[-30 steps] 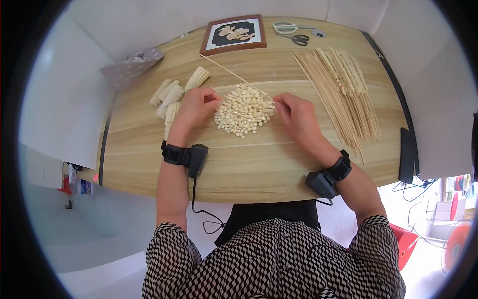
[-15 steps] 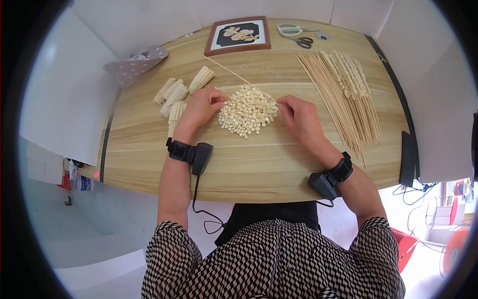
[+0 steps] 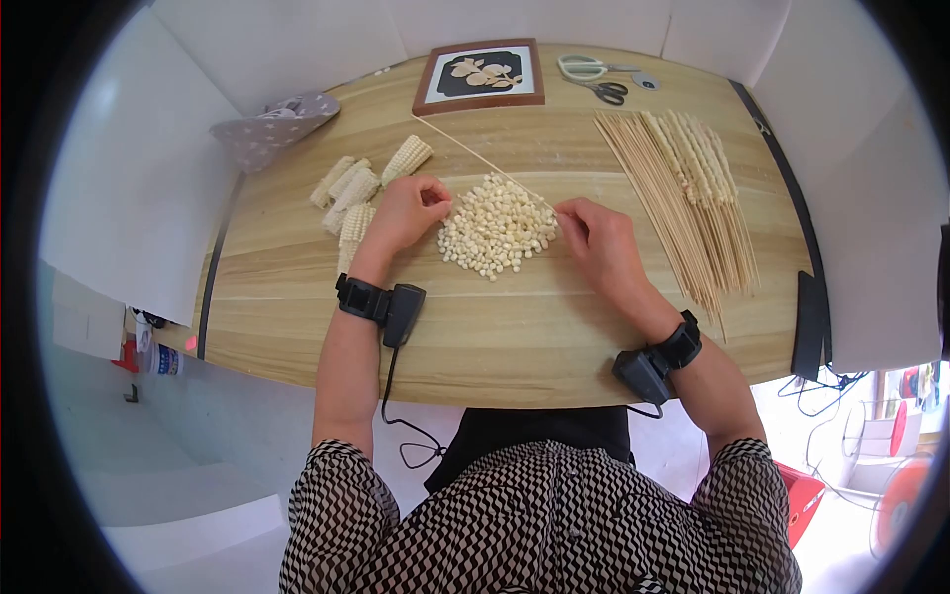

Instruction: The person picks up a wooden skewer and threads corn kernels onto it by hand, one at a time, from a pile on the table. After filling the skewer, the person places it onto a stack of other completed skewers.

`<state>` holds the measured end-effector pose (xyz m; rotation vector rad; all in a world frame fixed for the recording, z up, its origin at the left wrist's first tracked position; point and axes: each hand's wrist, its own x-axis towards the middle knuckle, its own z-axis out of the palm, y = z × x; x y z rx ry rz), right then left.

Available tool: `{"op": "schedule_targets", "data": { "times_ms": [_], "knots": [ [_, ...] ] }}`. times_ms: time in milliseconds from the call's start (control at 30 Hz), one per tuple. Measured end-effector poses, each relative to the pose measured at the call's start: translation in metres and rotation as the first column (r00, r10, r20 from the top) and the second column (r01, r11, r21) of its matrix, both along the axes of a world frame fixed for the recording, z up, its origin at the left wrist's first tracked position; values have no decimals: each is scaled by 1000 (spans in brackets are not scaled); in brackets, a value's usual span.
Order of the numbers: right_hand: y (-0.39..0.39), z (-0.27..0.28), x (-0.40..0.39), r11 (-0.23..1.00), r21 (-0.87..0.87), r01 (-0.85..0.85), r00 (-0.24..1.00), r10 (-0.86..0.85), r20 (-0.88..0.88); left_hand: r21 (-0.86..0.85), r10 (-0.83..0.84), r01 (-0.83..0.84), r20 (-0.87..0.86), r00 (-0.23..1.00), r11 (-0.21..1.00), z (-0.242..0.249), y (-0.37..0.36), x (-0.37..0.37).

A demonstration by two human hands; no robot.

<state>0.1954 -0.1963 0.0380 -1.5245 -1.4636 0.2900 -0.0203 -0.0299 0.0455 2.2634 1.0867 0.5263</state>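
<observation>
A pale pile of corn kernels lies on the table between my hands. My left hand is at the pile's left edge with thumb and fingers pinched together. Whatever is between those fingertips is too small to make out. My right hand, at the pile's right edge, is closed on the end of a thin wooden skewer. The skewer slants over the back of the pile, away to the upper left. Beside my left hand are several corn cobs, some partly stripped.
On the right lie bare skewers and skewers threaded with kernels. At the back are a framed picture, scissors and light-handled shears. A grey patterned cloth sits at the back left of the table.
The whole view has shifted slightly. Both hands stay almost where they were, the left still pinched by the pile and the right still holding the skewer.
</observation>
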Motion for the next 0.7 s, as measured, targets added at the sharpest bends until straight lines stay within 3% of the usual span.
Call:
{"op": "schedule_targets", "data": {
  "times_ms": [100,167,300,367,400,467,567,700],
  "knots": [
    [-1,1,-1,1000,-8,4,1000,-4,-1,-21,11,-10,52,999,1000,-5,2,0],
    [-1,2,-1,1000,-7,6,1000,-6,-2,-196,69,-22,237,969,980,-9,4,0],
    [0,0,0,1000,-13,-6,1000,6,-1,-350,170,-21,401,900,936,-12,14,-2],
    [0,-1,0,1000,-19,-23,1000,23,10,-575,317,148,628,711,805,-12,19,-4],
    [1,-3,0,999,-9,-35,999,35,28,-571,320,143,630,708,809,-12,21,-4],
    [1,-3,-1,998,7,-55,997,55,49,-549,373,210,755,539,809,-15,24,-6],
    [0,-2,-1,997,-18,-81,994,83,74,-533,408,240,811,420,811,-19,31,-10],
    [-1,-1,-1,995,-17,-96,992,97,79,-538,458,166,815,355,827,-15,26,-6]
  ]
}}
